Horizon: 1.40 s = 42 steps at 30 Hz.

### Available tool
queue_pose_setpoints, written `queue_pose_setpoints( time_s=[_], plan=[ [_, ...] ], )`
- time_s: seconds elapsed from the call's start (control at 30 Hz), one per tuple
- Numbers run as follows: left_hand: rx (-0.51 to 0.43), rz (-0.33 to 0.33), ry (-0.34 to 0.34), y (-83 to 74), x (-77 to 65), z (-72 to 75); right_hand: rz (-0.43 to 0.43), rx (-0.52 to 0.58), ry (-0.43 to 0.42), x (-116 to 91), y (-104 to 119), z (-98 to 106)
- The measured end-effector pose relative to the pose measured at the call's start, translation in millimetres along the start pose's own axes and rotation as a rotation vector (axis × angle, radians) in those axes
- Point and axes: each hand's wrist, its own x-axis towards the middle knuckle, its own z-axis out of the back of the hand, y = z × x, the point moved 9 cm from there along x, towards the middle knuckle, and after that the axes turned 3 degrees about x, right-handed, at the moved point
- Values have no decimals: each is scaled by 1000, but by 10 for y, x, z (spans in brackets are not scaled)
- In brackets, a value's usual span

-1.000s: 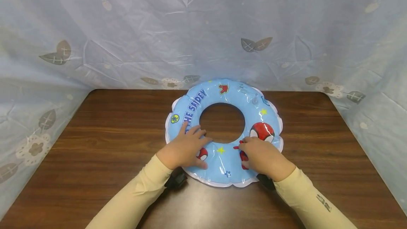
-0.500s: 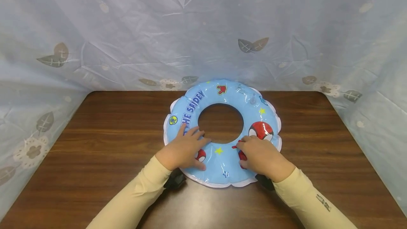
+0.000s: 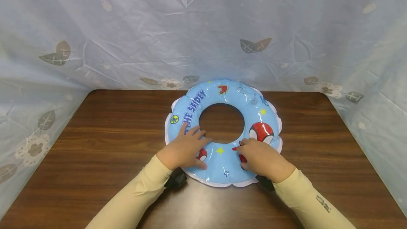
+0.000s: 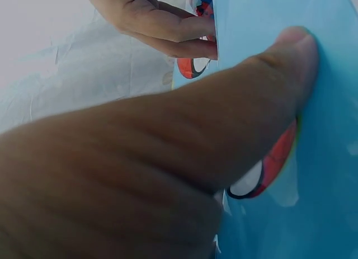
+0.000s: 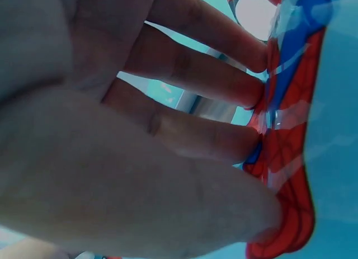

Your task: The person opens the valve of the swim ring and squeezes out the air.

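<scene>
A light-blue inflatable swim ring (image 3: 227,165) lies flat on the wooden table, its printed side with red masked heads, stars and lettering facing up. My left hand (image 3: 185,148) rests on the ring's near left part, fingers spread; in the left wrist view its thumb (image 4: 291,57) presses the blue vinyl. On the near right part, my right hand (image 3: 263,158) touches the ring beside a red masked head. The right wrist view shows its fingertips (image 5: 251,94) against a red and blue printed figure, with the fingers fairly straight and slightly apart.
The brown wood-grain table (image 3: 121,144) reaches out to both sides of the ring. Behind it hangs a pale grey-blue curtain (image 3: 203,27) with leaf and flower prints, close to the ring's far edge. A clear valve (image 3: 254,100) shows at the ring's far right.
Both hands and the swim ring hold their places. The whole head view shifts slightly and comes back.
</scene>
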Motion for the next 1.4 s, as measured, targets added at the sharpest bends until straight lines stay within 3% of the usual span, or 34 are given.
queue_pose_setpoints(
  time_s=[0.53,0.83,1.4],
  plan=[
    [-14,-42,-35,-24,-34,64,33,-9,5,-19,10,-4],
    [-6,-41,-29,-28,-30,26,185,19,-22,-22,189,7],
    [5,-33,-8,-38,-24,-4,160,-14,-41,55,188,-106]
  ],
)
